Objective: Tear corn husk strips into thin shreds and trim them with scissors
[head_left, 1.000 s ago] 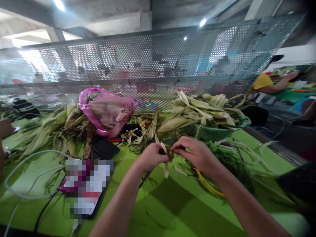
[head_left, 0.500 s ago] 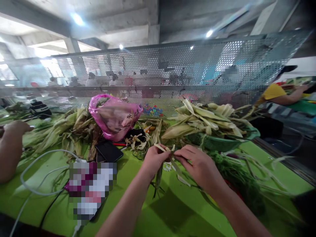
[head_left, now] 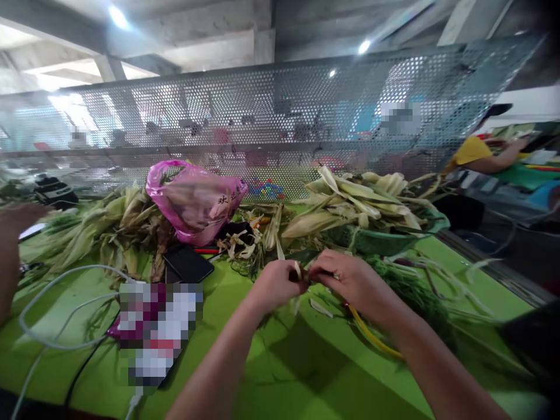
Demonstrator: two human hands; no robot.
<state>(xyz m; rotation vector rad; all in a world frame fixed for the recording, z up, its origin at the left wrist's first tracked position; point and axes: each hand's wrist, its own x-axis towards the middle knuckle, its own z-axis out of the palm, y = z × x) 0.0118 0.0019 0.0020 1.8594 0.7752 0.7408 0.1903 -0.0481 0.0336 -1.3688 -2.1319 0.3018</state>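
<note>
Above the green table [head_left: 289, 373], my left hand [head_left: 276, 284] is closed around a pale strip of corn husk [head_left: 298, 270], whose end curls out between thumb and fingers. My right hand [head_left: 343, 274] pinches at the same spot, its fingertips almost touching the left ones. What lies between the fingertips is mostly hidden. Below the hands is a loose pale piece of husk [head_left: 321, 307]. A yellow cord-like strand [head_left: 371, 335] runs under my right wrist. Just beyond my hands stand upright dried husk strips [head_left: 273, 230].
A green basket [head_left: 394, 240] heaped with corn husks [head_left: 363, 201] stands at the back right. A pink plastic bag [head_left: 196, 201], husk pile [head_left: 118, 224], black phone [head_left: 192, 263] and white cables [head_left: 65, 269] lie left. Another person's arm [head_left: 11, 256] reaches in. Perforated metal screen [head_left: 284, 111] behind.
My hands have drawn closer together, and the left fingers have curled more tightly over the husk strip. The co-worker's arm at left has shifted. The whole view has moved slightly.
</note>
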